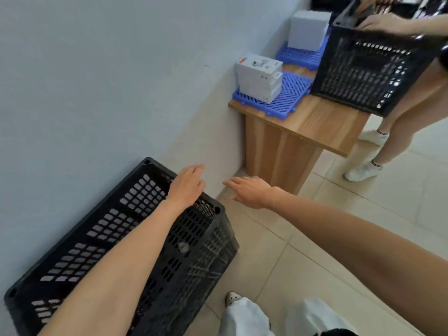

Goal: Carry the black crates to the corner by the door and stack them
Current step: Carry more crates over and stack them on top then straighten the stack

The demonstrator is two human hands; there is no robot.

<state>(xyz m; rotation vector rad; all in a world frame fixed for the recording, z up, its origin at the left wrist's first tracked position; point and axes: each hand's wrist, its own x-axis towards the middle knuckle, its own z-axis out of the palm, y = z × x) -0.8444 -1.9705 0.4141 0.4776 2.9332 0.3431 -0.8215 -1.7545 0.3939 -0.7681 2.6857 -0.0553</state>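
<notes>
A black perforated crate [116, 229] stands on the floor against the wall at the lower left, its open top facing up. My left hand [186, 185] hovers over the crate's far right rim with relaxed fingers, holding nothing. My right hand [249, 191] is stretched out just right of the crate, above the floor tiles, fingers straight and empty. A second black crate [368, 73] is at the upper right, held by another person over the wooden bench.
A low wooden bench [303, 127] stands against the wall, carrying blue grid mats [286, 93] and white boxes [260, 77]. The other person's legs and white shoes [363, 169] stand right of the bench. Beige floor tiles [339, 226] spread to the right.
</notes>
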